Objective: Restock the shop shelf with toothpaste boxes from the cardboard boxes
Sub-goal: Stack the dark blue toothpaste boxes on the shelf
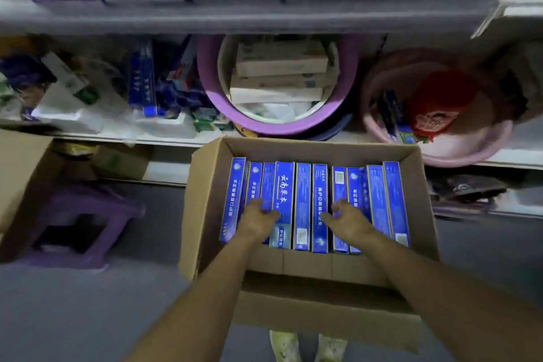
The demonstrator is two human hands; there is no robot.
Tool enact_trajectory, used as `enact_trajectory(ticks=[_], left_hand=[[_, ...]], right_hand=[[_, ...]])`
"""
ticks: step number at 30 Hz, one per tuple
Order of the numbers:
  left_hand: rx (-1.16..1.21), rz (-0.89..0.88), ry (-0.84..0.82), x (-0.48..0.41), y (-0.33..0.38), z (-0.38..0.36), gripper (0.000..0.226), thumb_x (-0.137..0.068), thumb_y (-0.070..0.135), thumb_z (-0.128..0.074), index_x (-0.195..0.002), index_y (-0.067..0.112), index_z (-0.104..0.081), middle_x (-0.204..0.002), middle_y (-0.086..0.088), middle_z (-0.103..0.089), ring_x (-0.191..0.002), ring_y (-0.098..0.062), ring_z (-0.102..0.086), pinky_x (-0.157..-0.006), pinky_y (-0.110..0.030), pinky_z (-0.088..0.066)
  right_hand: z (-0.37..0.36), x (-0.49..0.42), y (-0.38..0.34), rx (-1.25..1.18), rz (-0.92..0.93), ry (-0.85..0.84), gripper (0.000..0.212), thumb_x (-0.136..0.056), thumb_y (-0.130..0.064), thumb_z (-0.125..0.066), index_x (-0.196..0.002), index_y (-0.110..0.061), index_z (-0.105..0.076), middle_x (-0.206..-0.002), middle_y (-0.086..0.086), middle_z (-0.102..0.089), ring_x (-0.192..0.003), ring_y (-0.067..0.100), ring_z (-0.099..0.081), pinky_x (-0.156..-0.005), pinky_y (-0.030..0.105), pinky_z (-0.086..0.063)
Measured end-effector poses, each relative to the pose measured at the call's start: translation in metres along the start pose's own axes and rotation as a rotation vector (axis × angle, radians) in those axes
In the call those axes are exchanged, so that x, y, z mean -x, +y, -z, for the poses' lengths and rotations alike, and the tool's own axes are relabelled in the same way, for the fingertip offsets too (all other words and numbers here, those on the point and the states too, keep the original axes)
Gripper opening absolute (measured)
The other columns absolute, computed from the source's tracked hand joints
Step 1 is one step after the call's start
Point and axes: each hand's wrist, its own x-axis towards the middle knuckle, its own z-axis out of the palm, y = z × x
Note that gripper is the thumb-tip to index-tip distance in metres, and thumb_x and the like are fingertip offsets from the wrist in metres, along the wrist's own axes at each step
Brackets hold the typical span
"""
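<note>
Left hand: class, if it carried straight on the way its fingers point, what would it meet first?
The left hand would meet the blue toothpaste boxes in the cardboard box; its fingertips seem to touch them, though depth is unclear.

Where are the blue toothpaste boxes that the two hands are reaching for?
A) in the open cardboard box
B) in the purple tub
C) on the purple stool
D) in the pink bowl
A: the blue toothpaste boxes stand in a row inside the open cardboard box, and the left hand and right hand reach onto them there.
</note>
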Motion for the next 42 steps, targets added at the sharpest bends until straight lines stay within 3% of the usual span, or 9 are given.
enact_trajectory(ticks=[3,8,13,18,21,27,35,39,42], left_hand=[[0.092,0.026,0.0,-0.018,-0.004,-0.015,0.047,-0.091,0.019,-0.066,-0.13,0.006,-0.043,-0.119,-0.005,-0.057,-0.105,-0.019,-0.057,-0.08,-0.027,-0.047],[0.098,0.047,0.015,-0.035,-0.007,-0.036,0.07,-0.063,0.045,-0.086,-0.106,0.003,-0.049,-0.105,0.001,-0.062,-0.101,-0.018,-0.061,-0.084,-0.031,-0.051],[0.189,0.099,-0.082,-0.034,-0.005,-0.048,0.094,-0.074,0.039,-0.081,-0.146,0.004,-0.032,-0.148,-0.012,-0.041,-0.135,-0.029,-0.041,-0.106,-0.038,-0.039],[0.31,0.116,-0.09,-0.018,-0.006,-0.04,0.082,-0.082,0.027,-0.076,-0.147,0.009,-0.028,-0.142,-0.007,-0.045,-0.126,-0.026,-0.045,-0.097,-0.032,-0.039],[0.431,0.129,-0.072,0.005,-0.007,-0.027,0.046,-0.08,0.021,-0.077,-0.111,0.011,-0.046,-0.103,0.001,-0.063,-0.089,-0.019,-0.062,-0.081,-0.029,-0.05],[0.656,0.049,-0.099,0.071,0.021,-0.002,0.045,-0.073,0.014,-0.082,-0.111,0.003,-0.061,-0.096,-0.016,-0.074,-0.086,-0.034,-0.071,-0.085,-0.053,-0.056],[1.03,-0.191,-0.213,0.154,0.084,0.044,0.043,-0.074,0.015,-0.075,-0.115,0.005,-0.064,-0.106,-0.017,-0.072,-0.091,-0.032,-0.069,-0.084,-0.046,-0.057],[1.066,-0.232,-0.207,0.198,0.108,0.066,0.057,-0.069,0.021,-0.079,-0.121,0.002,-0.063,-0.106,-0.018,-0.072,-0.096,-0.035,-0.069,-0.089,-0.054,-0.054],[1.081,-0.268,-0.221,0.229,0.123,0.092,0.028,-0.08,0.012,-0.072,-0.104,0.0,-0.066,-0.084,-0.015,-0.075,-0.068,-0.027,-0.072,-0.062,-0.039,-0.061]], right_hand=[[-0.019,-0.023,0.01,-0.028,-0.033,-0.007,0.057,-0.095,-0.034,-0.056,-0.138,-0.004,-0.034,-0.135,0.015,-0.049,-0.113,0.029,-0.055,-0.094,0.041,-0.047],[-0.032,-0.037,0.006,0.033,-0.04,-0.031,0.082,-0.09,-0.04,-0.063,-0.146,-0.005,-0.016,-0.129,0.012,-0.054,-0.097,0.024,-0.057,-0.077,0.033,-0.048],[-0.025,-0.047,0.008,-0.001,-0.106,-0.045,0.089,-0.087,-0.034,-0.068,-0.15,-0.006,-0.011,-0.152,0.013,-0.032,-0.132,0.03,-0.042,-0.099,0.037,-0.045],[-0.015,-0.031,0.012,-0.305,-0.121,-0.023,0.067,-0.091,-0.021,-0.06,-0.147,-0.01,-0.025,-0.146,0.01,-0.039,-0.119,0.026,-0.05,-0.091,0.032,-0.041],[0.002,-0.011,0.018,-0.545,-0.119,-0.044,0.044,-0.087,-0.016,-0.06,-0.129,-0.015,-0.05,-0.123,0.007,-0.059,-0.083,0.015,-0.057,-0.074,0.03,-0.049],[0.038,0.049,-0.012,-0.652,0.021,-0.155,0.03,-0.084,-0.015,-0.053,-0.109,-0.024,-0.068,-0.09,0.001,-0.069,-0.081,0.018,-0.059,-0.073,0.031,-0.041],[0.093,0.139,-0.084,-0.594,0.23,-0.109,0.033,-0.068,-0.03,-0.058,-0.095,-0.021,-0.072,-0.09,0.006,-0.073,-0.077,0.022,-0.065,-0.072,0.032,-0.049],[0.103,0.18,-0.125,-0.449,0.405,0.048,0.019,-0.092,-0.021,-0.056,-0.08,-0.012,-0.068,-0.074,0.004,-0.07,-0.062,0.011,-0.063,-0.066,0.024,-0.049],[0.108,0.206,-0.155,-0.29,0.588,0.118,0.026,-0.086,-0.04,-0.064,-0.089,-0.014,-0.068,-0.084,0.001,-0.073,-0.071,0.009,-0.066,-0.07,0.031,-0.053]])
